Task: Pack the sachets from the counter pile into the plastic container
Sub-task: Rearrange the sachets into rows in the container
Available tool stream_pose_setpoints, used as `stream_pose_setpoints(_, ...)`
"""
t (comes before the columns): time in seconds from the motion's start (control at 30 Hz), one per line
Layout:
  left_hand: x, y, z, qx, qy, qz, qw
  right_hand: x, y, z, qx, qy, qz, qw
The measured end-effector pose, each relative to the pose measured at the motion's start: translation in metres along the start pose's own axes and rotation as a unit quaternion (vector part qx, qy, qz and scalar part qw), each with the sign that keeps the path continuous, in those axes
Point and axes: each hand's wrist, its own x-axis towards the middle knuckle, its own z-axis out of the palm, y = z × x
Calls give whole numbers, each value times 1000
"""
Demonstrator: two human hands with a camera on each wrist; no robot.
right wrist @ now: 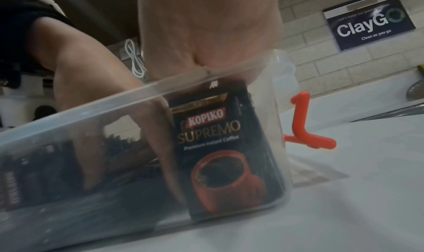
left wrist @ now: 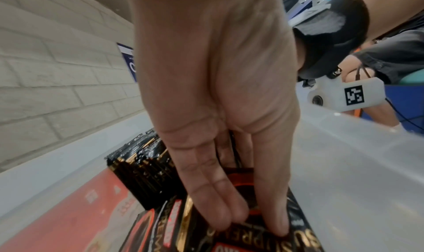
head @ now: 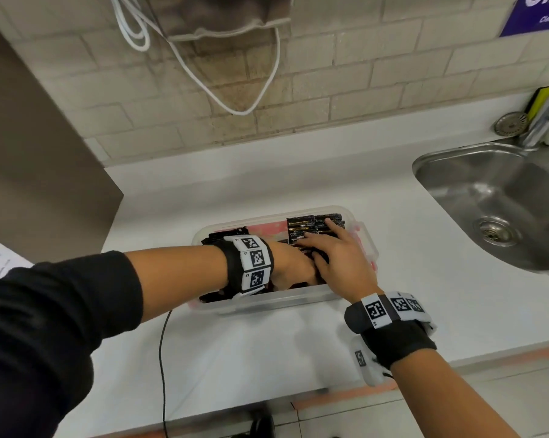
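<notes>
A clear plastic container [head: 267,306] stands on the white counter [head: 298,349] with black Kopiko sachets [head: 311,227] packed upright at its far right. My left hand [head: 293,267] reaches in from the left. In the left wrist view its straight fingers [left wrist: 206,201] point down, with their tips on loose sachets [left wrist: 252,237] beside the standing stack [left wrist: 142,174]. My right hand [head: 333,248] lies over the left, fingers spread, index tip on the stack. In the right wrist view, a sachet [right wrist: 215,147] and right-hand fingers [right wrist: 160,129] show through the container wall [right wrist: 69,121].
A steel sink [head: 494,197] with a tap [head: 548,115] lies to the right. A black cable [head: 162,358] runs over the counter's front edge. A brown panel [head: 30,169] stands on the left. A red latch [right wrist: 302,121] sticks out at the container's right end.
</notes>
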Motion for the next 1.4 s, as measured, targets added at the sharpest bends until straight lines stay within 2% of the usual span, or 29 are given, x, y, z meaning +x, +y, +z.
stream_pose_setpoints(0.13, 4, 2, -4, 37, -13, -4, 999, 0, 2, 2, 8, 2, -2, 1000)
stream_pose_setpoints(0.3, -1, -8, -9, 12, -27, 2, 1000, 2, 3, 3, -11, -3, -6, 1000)
stream_pose_setpoints(0.53, -17, -32, -5, -74, 54, 26, 995, 2, 4, 2, -28, -12, -6, 1000)
stream_pose_setpoints(0.77, -30, -48, 7, -141, 91, 30, 985, 2, 2, 2, -33, -9, -4, 999)
stream_pose_setpoints(0.87, -28, -38, 6, -103, 73, 24, 992, 2, 2, 1, -32, -8, -1, 999)
stream_pose_setpoints(0.97, -18, -23, 5, 12, 33, 20, 999, 2, 1, 2, -30, -9, 1, 1000)
stream_pose_setpoints(1.1, -1, -9, 7, 128, -8, 15, 992, 2, 0, 1, -35, -11, 1, 999)
stream_pose_setpoints(1.4, 0, -6, 0, 158, -44, 1, 986, 2, -1, -1, -32, -13, 3, 999)
